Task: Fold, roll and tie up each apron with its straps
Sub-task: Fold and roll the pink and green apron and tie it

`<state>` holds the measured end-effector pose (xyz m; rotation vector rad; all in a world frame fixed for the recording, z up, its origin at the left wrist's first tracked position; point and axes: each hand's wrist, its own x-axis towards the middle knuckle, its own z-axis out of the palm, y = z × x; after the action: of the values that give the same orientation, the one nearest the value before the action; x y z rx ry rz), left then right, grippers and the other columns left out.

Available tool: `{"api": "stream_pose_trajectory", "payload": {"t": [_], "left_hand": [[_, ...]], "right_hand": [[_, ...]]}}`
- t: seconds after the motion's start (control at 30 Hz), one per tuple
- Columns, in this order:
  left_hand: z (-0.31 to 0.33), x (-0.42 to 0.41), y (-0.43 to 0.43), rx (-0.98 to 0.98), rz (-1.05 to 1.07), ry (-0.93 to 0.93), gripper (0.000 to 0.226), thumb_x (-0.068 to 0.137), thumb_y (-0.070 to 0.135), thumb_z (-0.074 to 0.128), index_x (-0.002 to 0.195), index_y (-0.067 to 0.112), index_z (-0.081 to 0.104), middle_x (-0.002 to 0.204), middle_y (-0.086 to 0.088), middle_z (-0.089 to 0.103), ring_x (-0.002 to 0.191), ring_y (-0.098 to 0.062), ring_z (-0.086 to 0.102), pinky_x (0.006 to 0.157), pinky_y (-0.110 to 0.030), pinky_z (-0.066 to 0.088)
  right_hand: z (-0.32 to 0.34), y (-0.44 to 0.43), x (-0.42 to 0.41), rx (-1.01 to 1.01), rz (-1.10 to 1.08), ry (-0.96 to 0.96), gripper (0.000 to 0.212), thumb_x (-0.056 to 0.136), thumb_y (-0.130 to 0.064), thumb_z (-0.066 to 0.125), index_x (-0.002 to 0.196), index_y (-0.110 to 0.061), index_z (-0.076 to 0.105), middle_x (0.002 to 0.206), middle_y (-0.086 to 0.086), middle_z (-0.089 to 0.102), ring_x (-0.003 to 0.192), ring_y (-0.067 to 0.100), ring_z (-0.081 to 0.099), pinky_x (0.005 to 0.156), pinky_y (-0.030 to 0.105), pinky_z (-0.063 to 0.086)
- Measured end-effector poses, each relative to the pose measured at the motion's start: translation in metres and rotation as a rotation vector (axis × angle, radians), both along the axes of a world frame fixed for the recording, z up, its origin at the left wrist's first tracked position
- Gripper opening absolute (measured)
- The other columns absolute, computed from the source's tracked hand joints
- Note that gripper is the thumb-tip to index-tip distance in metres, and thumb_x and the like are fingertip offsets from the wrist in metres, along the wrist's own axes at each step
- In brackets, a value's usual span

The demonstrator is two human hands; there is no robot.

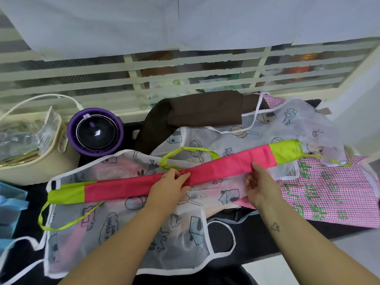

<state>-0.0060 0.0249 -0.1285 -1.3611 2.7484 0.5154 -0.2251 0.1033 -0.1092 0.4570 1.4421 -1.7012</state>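
Note:
A pink apron with lime-green ends [127, 187] lies folded into a long narrow strip, running from lower left to upper right. Its lime straps [67, 222] loop out at both ends and at the top middle. My left hand [171, 187] pinches the strip near its middle. My right hand [259, 182] rests on the strip's near edge further right, thumb on top. Under the strip lie a translucent white apron with cartoon prints [115, 229] and a second similar one [287, 124].
A brown apron [197, 112] is bunched at the back. A pink checked apron with green characters [320, 194] lies at right. A purple round appliance [95, 131] and a cream basket [26, 161] stand at left, blue cloth [10, 204] at the left edge. A slatted window backs the black table.

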Motion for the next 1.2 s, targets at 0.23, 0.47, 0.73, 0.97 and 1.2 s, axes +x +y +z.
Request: {"api": "stream_pose_trajectory", "payload": {"t": [0.23, 0.47, 0.73, 0.97, 1.2], "left_hand": [[0.005, -0.01, 0.006, 0.014, 0.092, 0.02, 0.048, 0.099, 0.05, 0.033, 0.14, 0.027, 0.042, 0.124, 0.0, 0.044, 0.115, -0.018, 0.045, 0.085, -0.034, 0.046], [0.026, -0.035, 0.027, -0.184, 0.077, 0.172, 0.03, 0.073, 0.035, 0.076, 0.091, 0.015, 0.061, 0.08, -0.001, 0.056, 0.061, -0.018, 0.061, 0.041, -0.028, 0.049], [0.126, -0.062, 0.031, 0.102, -0.021, 0.462, 0.021, 0.099, 0.03, 0.048, 0.101, 0.01, 0.055, 0.091, -0.001, 0.058, 0.08, -0.018, 0.052, 0.071, -0.029, 0.037], [0.251, -0.047, -0.003, 0.436, -0.169, 0.83, 0.012, 0.097, 0.025, 0.053, 0.096, 0.02, 0.064, 0.091, -0.005, 0.071, 0.079, -0.02, 0.066, 0.078, -0.034, 0.053], [0.318, -0.048, -0.026, 0.577, -0.171, 1.096, 0.016, 0.094, 0.019, 0.055, 0.104, 0.017, 0.068, 0.108, -0.01, 0.071, 0.102, -0.028, 0.067, 0.097, -0.047, 0.049]], "right_hand": [[0.012, -0.012, 0.023, 0.02, 0.487, 0.386, 0.016, 0.083, -0.011, 0.07, 0.071, -0.007, 0.061, 0.052, 0.004, 0.054, 0.053, 0.019, 0.048, 0.06, 0.031, 0.046], [0.083, -0.028, 0.062, -0.129, 0.446, 0.57, 0.028, 0.08, 0.004, 0.051, 0.058, -0.012, 0.047, 0.045, -0.006, 0.046, 0.041, 0.009, 0.039, 0.048, 0.025, 0.035], [0.177, -0.039, 0.022, -0.448, 0.635, 0.576, 0.013, 0.092, -0.018, 0.061, 0.082, -0.015, 0.052, 0.064, -0.005, 0.055, 0.054, 0.009, 0.049, 0.056, 0.021, 0.04], [0.245, -0.025, 0.009, -0.403, 0.88, 0.927, 0.049, 0.076, -0.047, 0.07, 0.119, -0.027, 0.06, 0.106, -0.011, 0.068, 0.095, 0.002, 0.065, 0.079, 0.024, 0.046], [0.287, -0.015, 0.027, -0.474, 0.725, 1.124, 0.057, 0.069, -0.044, 0.067, 0.121, -0.023, 0.056, 0.092, -0.004, 0.062, 0.087, 0.007, 0.064, 0.081, 0.023, 0.053]]}}
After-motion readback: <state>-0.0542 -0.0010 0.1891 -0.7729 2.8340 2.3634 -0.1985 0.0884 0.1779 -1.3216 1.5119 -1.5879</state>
